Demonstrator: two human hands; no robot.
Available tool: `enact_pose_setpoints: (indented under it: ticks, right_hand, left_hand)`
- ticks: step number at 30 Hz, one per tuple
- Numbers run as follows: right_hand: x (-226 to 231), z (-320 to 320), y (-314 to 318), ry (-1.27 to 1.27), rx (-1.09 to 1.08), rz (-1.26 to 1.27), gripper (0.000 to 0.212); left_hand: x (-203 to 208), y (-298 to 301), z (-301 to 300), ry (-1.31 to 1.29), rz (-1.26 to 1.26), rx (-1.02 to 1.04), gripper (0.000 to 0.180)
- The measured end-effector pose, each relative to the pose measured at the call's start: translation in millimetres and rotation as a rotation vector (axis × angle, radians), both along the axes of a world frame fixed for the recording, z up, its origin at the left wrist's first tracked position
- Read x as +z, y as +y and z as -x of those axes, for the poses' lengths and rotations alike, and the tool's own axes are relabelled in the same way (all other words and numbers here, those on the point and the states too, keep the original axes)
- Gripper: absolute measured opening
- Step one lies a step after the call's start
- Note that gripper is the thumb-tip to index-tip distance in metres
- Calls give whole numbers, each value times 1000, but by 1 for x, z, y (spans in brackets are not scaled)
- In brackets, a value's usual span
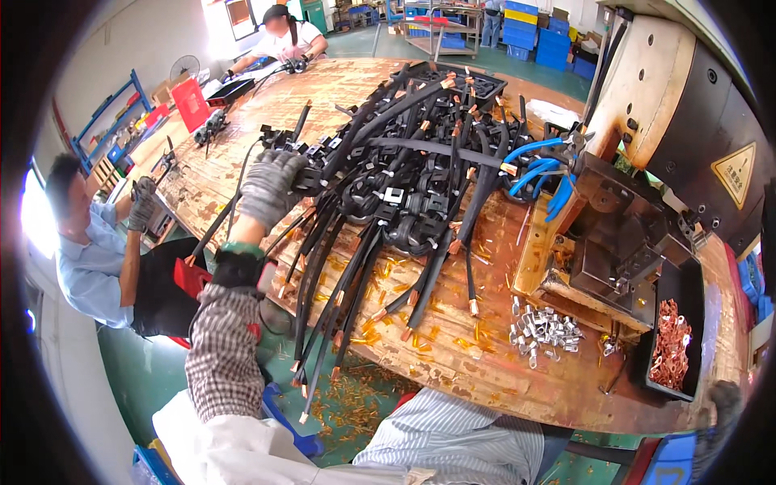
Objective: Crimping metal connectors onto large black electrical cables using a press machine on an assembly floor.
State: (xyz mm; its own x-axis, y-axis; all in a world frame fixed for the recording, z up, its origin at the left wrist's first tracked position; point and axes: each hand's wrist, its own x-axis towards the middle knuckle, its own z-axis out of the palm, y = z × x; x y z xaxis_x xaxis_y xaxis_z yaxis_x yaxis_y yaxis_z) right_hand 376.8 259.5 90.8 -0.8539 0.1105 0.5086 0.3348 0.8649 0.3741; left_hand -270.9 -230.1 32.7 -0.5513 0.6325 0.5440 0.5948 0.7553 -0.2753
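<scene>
My left hand [271,187], in a grey knit glove, reaches to the left edge of a heaped pile. Its fingers close round a black cable assembly [307,181]. The pile [412,202] holds black moulded parts with thick black cables, their bare copper ends hanging over the table's near edge. At the far right rim, my right hand [722,404] is a dark gloved shape beside the table edge; its fingers are too dim to make out. Near it stands a black tray [687,386] of copper-coloured terminals [671,343]. Silvery lugs [543,330] lie loose left of that tray.
A press machine [638,234] with a metal die stands at the right. Blue-handled pliers [550,166] rest beside it. Yellow scraps [404,279] litter the wooden table [477,368]. One person [93,242] sits at the left, another [287,40] at the far end.
</scene>
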Motion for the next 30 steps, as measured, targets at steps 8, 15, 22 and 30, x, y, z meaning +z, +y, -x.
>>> enact_pose_setpoints:
  ticks: [8,15,22,30]
  right_hand:
    - [-22,221,-148,-319,441,242,33]
    - [-4,248,-231,31,918,-199,30]
    - [-22,259,-238,18,769,-166,33]
    - [-8,317,-247,158,1040,-269,33]
  left_hand:
    - [25,-11,-161,-47,-796,-344,45]
    - [62,22,-248,-230,-227,-657,29]
    - [26,9,-279,-511,-176,-619,26]
    - [25,-12,-306,-437,-166,-428,24]
